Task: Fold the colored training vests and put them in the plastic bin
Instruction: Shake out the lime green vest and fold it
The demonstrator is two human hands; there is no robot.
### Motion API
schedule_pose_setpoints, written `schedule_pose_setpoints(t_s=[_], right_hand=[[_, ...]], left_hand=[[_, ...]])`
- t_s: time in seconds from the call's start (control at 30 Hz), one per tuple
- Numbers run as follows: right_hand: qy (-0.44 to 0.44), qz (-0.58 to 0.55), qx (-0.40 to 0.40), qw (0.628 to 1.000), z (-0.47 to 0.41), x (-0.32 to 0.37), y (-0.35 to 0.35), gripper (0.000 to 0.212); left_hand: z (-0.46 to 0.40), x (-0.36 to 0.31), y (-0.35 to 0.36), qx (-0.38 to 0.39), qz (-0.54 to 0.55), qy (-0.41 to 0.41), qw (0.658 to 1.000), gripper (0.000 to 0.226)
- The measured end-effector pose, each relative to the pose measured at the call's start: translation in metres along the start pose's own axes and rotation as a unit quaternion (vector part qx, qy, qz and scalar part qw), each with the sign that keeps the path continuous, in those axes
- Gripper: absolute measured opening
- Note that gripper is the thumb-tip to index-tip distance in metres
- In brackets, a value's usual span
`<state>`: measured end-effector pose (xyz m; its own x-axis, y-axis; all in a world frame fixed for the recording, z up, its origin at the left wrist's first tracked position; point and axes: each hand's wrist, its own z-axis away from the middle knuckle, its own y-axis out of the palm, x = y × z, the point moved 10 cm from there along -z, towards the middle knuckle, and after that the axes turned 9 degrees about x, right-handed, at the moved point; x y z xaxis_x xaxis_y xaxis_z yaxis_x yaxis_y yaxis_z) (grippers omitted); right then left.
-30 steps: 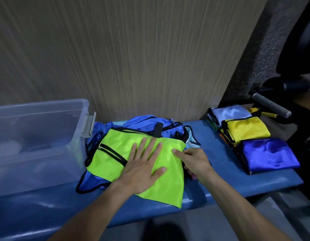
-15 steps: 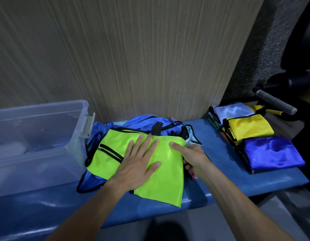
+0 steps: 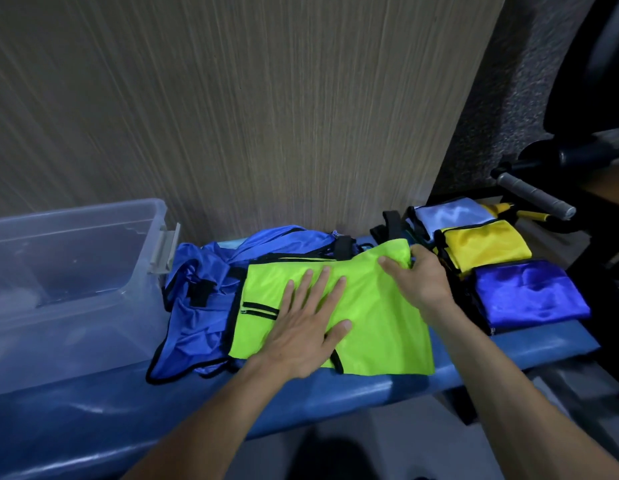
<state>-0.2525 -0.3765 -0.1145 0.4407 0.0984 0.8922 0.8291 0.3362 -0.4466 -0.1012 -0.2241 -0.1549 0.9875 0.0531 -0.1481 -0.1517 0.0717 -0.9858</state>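
- Head view, mid-fold: left hand (image 3: 306, 327) flat w/ straight fingers, pressing lime vest (image 3: 377, 317) down on blue bench (image 3: 336, 396).
- Right hand (image 3: 417, 275) curled round vest's far right corner, pinching fabric — corner lifted, prob. about to be folded over.
- Lime vest lying atop crumpled blue vests (image 3: 204, 306), just right of plastic bin (image 3: 76, 271).
- Done so far: three folded pieces stacked at bench's right end — pale blue vest (image 3: 450, 216), yellow vest (image 3: 485, 244), dark blue vest (image 3: 526, 292); none in bin yet.
- Bin contents unclear through cloudy wall; smth pale at its left, can't tell what.
- Left to do, by the look of it: finish lime fold, fold the blue heap, move all folded pieces into bin. Roughly halfway on folding, binning not visibly begun.
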Motion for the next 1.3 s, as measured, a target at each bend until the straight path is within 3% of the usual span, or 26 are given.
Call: schedule_pose_setpoints(t_s=[0.1,0.17,0.27,0.37,0.43,0.6,0.73,0.87,0.93,1.0,1.07,1.17,1.3], right_hand=[[0.009,0.117,-0.001,0.993,-0.007,-0.011,-0.007,0.039],[0.022,0.146,0.016,0.989,-0.01,-0.019,-0.002,0.038],[0.029,0.156,0.023,0.987,-0.016,-0.026,0.001,0.04],[0.037,0.138,0.034,0.989,-0.02,-0.03,0.002,0.043],[0.05,0.128,0.047,0.989,-0.021,-0.035,0.004,0.043],[0.088,0.04,0.086,0.992,-0.015,-0.04,0.005,0.049],[0.104,-0.024,0.088,0.99,-0.01,-0.043,0.001,0.052],[0.102,-0.022,0.058,0.993,-0.012,-0.049,-0.002,0.054],[0.09,0.067,0.044,0.993,-0.015,-0.048,-0.006,0.05],[0.08,0.205,0.046,0.974,-0.016,-0.042,-0.008,0.042],[0.059,0.289,0.047,0.954,-0.013,-0.029,-0.006,0.055],[-0.051,0.325,0.072,0.942,-0.011,0.009,0.018,0.069],[-0.153,0.291,0.13,0.936,-0.021,0.04,0.053,0.058]], left_hand=[[-0.007,0.003,-0.007,-0.002,0.02,0.01,1.0,0.065],[-0.004,0.02,-0.034,-0.085,0.03,-0.015,0.996,0.056],[0.007,0.07,-0.067,-0.165,0.026,-0.138,0.976,0.044],[0.015,0.113,-0.074,-0.159,0.06,-0.249,0.954,0.046],[0.015,0.125,-0.075,-0.156,0.091,-0.273,0.945,0.039],[0.009,0.128,-0.083,-0.182,0.132,-0.263,0.938,0.005],[-0.002,0.137,-0.083,-0.183,0.142,-0.261,0.937,0.014],[-0.007,0.136,-0.087,-0.16,0.092,-0.271,0.945,0.005],[-0.013,0.107,-0.093,-0.169,0.029,-0.234,0.957,0.022],[-0.016,0.053,-0.104,-0.219,-0.001,-0.128,0.967,0.027],[-0.023,0.003,-0.088,-0.18,-0.006,-0.021,0.983,0.03],[-0.03,-0.022,-0.042,-0.064,-0.052,0.002,0.997,0.06],[-0.031,-0.017,-0.017,-0.003,-0.082,-0.001,0.997,0.081]])
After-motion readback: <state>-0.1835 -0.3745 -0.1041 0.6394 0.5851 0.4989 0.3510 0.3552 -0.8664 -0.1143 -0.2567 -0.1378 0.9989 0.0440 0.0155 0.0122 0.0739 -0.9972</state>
